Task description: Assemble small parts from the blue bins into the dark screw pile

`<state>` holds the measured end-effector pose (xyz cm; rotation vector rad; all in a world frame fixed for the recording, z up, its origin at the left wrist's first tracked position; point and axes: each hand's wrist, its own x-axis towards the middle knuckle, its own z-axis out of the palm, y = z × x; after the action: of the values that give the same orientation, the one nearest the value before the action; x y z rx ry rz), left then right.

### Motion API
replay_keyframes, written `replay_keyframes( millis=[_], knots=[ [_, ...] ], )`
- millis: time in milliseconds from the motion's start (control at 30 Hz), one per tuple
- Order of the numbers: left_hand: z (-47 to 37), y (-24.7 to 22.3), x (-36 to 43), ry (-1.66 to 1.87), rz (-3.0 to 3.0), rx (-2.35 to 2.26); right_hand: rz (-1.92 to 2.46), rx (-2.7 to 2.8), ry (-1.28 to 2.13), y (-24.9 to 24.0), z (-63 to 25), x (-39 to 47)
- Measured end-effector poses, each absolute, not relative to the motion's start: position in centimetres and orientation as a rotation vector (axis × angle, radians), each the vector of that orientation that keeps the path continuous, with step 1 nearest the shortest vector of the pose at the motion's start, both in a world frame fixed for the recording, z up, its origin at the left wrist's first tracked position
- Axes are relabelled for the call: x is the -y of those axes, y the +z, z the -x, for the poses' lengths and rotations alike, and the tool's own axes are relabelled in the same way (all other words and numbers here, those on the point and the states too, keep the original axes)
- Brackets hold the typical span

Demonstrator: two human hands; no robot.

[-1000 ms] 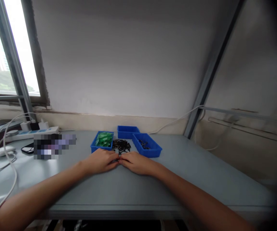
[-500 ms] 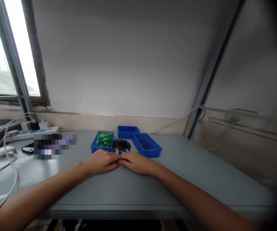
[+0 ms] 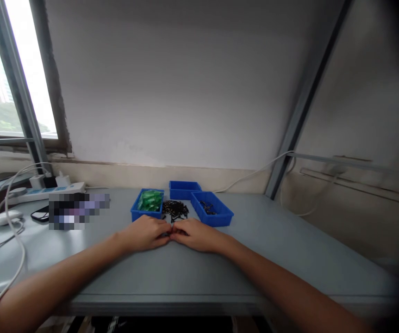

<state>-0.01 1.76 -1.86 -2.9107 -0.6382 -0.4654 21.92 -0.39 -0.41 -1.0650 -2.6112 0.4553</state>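
Observation:
My left hand point(image 3: 147, 233) and my right hand point(image 3: 194, 235) meet fingertip to fingertip low over the grey table point(image 3: 171, 277). Both are closed in a pinch; whatever sits between the fingers is too small and hidden to name. Just beyond them lies a loose pile of small dark pieces, screw-like in shape point(image 3: 176, 209). To the left of the pile, a blue bin point(image 3: 146, 215) holds green plastic packets point(image 3: 151, 200). On the right, another blue bin point(image 3: 216, 219) contains a few small dark metal pieces point(image 3: 207, 207).
A third blue bin point(image 3: 185, 190) stands behind the pile near the wall. At left are a white power strip point(image 3: 53, 191) with plugs, a white adapter point(image 3: 8, 217) and white cables point(image 3: 21, 249). A metal post point(image 3: 298, 106) rises at the right rear.
My fingertips have shifted very slightly where they meet. Hands, bins and pile otherwise stay in place.

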Motion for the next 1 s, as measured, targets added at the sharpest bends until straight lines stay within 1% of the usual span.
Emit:
replay_keyframes(
  millis=[533, 833, 1000],
  knots=[
    [-0.14, -1.72, -1.56, -0.473, 2.916, 0.57, 1.099, 2.603, 0.429, -0.83, -21.92, 0.24],
    [-0.06, -1.63, -1.5, -0.418, 2.903, 0.62, 1.09, 2.591, 0.427, -0.86, -22.03, 0.18],
    [-0.05, -1.63, -1.53, -0.445, 2.883, 0.624, 1.096, 2.562, 0.446, -0.81, -22.12, 0.21]
  ],
)
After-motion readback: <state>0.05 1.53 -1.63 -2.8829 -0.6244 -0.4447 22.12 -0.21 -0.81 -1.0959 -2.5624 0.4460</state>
